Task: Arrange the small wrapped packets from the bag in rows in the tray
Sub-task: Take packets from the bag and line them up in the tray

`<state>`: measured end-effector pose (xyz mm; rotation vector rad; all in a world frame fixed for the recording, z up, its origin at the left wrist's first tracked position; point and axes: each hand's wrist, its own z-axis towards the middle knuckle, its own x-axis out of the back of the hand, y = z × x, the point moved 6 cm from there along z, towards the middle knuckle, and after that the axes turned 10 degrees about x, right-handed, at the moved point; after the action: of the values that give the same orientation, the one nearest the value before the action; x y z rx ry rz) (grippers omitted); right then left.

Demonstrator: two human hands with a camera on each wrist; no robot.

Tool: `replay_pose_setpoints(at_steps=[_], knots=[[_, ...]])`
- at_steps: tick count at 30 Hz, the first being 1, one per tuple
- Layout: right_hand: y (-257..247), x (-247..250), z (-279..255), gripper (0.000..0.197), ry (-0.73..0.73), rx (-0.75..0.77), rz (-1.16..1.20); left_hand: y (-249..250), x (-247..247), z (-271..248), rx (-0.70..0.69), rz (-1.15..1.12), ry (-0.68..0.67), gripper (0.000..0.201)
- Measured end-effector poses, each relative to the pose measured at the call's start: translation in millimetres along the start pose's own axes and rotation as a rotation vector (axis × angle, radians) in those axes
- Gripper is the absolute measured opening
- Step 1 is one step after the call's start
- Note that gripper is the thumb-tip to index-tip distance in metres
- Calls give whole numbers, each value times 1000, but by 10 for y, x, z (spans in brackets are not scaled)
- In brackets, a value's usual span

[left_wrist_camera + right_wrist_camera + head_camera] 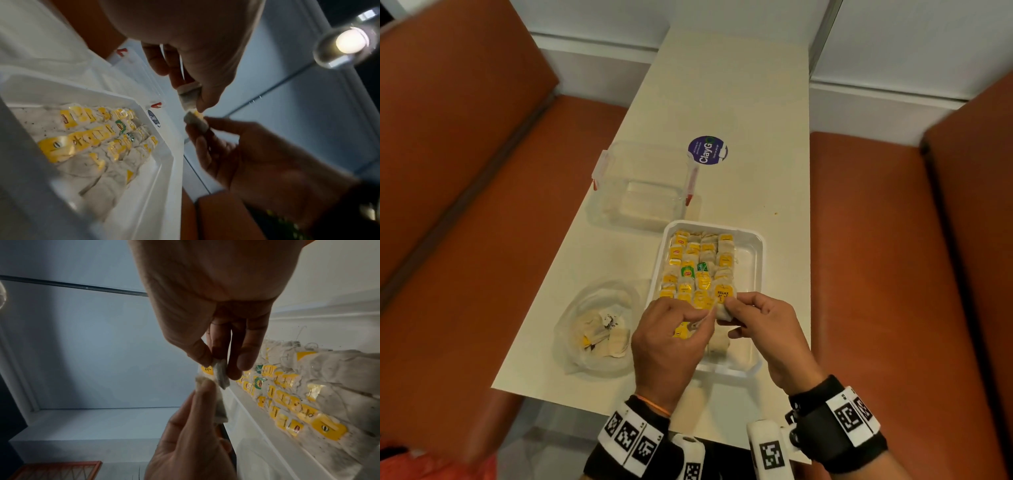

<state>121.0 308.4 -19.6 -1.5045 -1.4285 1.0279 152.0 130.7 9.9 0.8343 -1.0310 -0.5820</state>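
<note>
Pale wall panels (893, 37) and orange-brown booth seats (866, 240) flank a cream table (722, 85) bearing a clear lidded box (643, 185), white tray (755, 246) of rowed packets (698, 263), plastic bag (592, 329); left hand (667, 346) and right hand (767, 325) pinch one packet (722, 313) over the tray's near end.

We find the tray (756, 260), a white rectangular dish, lying flat on the surface with its long side running away from us. Small wrapped packets (697, 265), pale paper with mostly yellow tags and two green ones, fill its far and middle part in four close rows; the right-hand strip of its floor is bare. One packet (723, 312) is pinched between both hands above the near end. The bag (595, 329), clear plastic and open, lies just left of the tray, with a few packets in it.
</note>
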Motion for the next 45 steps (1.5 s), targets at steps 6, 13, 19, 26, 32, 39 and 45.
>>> replay_pose_setpoints(at_steps=[6,13,19,26,32,39,45], knots=[[20,-54,0,17,-18,-6,9,-47,-129,-111,-3,25,-22,15],[6,-97,-28,18,-81,-13,30,-33,-157,-116,27,-57,-84,17],[-4,-48,-5,18,-101,5,64,-52,-185,-129,28,-82,-176,30],[3,90,122,17,-174,36,-11,-239,-300,42,588,-421,-350,34],[8,310,259,8,-183,95,-185,-161,-568,284,505,-291,-628,22],[114,575,525,8,-113,62,-322,-265,-1039,420,456,-92,-714,15],[257,879,790,33,0,49,-542,-533,-1523,874,566,61,-569,17]])
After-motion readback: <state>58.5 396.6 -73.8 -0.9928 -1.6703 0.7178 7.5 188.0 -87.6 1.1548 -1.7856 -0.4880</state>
